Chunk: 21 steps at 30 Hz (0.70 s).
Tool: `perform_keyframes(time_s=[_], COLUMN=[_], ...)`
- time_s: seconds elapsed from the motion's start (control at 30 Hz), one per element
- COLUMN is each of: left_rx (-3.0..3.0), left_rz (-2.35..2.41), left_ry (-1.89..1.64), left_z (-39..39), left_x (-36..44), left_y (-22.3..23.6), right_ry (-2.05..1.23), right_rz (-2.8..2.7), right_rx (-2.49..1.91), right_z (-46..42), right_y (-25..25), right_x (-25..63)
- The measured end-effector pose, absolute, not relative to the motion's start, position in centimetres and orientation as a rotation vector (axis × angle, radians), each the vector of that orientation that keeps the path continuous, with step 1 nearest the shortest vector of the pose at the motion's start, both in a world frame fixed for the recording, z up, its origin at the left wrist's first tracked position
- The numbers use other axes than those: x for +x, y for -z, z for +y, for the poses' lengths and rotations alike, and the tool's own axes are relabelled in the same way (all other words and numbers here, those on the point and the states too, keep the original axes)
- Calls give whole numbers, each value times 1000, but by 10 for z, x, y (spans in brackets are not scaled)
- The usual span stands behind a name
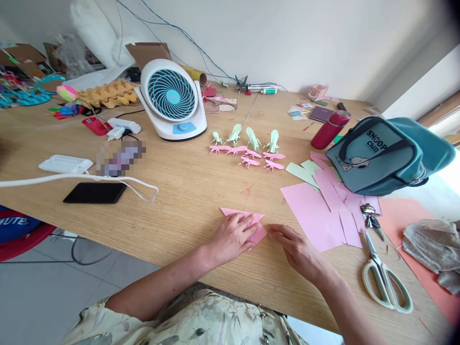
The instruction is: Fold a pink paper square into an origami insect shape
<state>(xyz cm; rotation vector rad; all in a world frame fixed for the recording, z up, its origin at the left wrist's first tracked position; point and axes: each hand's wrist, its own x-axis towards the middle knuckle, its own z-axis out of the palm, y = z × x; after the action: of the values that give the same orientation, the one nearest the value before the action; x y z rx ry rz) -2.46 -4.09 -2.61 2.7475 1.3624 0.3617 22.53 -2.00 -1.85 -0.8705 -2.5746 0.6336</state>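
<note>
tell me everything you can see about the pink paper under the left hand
The folded pink paper looks thin, with straight edges and pointed corners. It lies on the wood-grain tabletop near the front edge. The left hand rests on it, hiding part; the right hand is beside its right corner, contact unclear.

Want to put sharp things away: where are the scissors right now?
In the head view, the scissors lie on the table at the lower right, right of the right hand, blades beside the pink sheets.
</note>
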Motion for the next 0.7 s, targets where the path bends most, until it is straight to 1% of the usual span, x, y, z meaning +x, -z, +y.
perform_keyframes(time_s=[0.27, 0.7], left_rx=[2650, 2554], left_rz=[1398, 1664], left_ry=[-399, -473], left_z=[-42, -49], left_x=[-21, 5], left_y=[14, 26], right_ry=[-447, -345], right_rz=[-2614, -2505], right_rx=[-933, -1075], right_z=[-21, -46], right_y=[20, 32], right_x=[207, 203])
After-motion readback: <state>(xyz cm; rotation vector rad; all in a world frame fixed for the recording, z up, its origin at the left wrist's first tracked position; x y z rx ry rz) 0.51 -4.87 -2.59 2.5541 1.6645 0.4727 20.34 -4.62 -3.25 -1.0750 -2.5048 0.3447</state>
